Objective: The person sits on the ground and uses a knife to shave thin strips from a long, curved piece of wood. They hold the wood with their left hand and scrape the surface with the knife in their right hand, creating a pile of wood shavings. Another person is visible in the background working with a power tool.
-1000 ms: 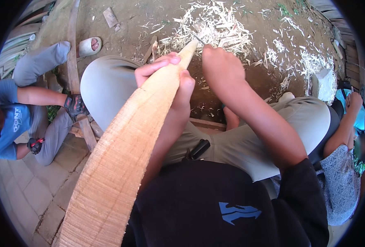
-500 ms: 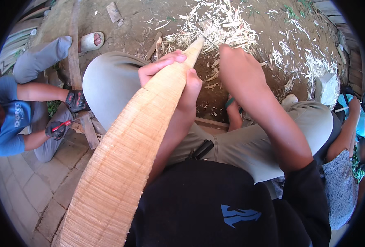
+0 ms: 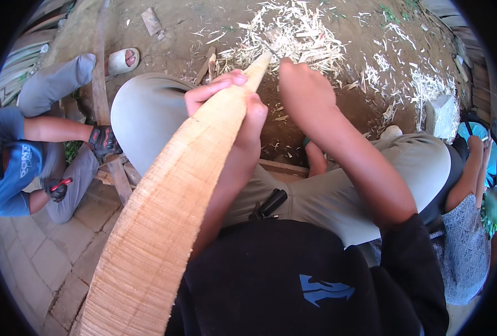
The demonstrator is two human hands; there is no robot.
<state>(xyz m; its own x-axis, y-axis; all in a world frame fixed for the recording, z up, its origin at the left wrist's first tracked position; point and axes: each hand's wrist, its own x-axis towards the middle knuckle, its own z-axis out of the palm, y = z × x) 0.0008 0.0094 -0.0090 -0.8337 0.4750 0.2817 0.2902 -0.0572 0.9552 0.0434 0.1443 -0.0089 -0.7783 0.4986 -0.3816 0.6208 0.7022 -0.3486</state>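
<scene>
A long pale piece of wood [image 3: 164,185] slants from the lower left up to a narrow, whittled tip. My left hand [image 3: 243,117] is wrapped round it just below that tip, thumb on the right side and fingers on the left. My right hand [image 3: 307,92] is closed in a fist to the right of the tip. From the fist a thin dark blade of a knife [image 3: 274,54] reaches to the wood's point; its handle is hidden inside my fingers.
Wood shavings [image 3: 299,33] lie heaped on the dirt floor beyond the tip. At right stands a pale block [image 3: 442,117]. A person with gloved hands [image 3: 58,189] sits at left, beside a wooden plank [image 3: 100,73]. Another person's arm [image 3: 465,173] shows at far right.
My right hand has shifted left along with the knife. The wood's tip has moved slightly left. At left, the co-worker's lower gloved hand has drawn back toward their body.
</scene>
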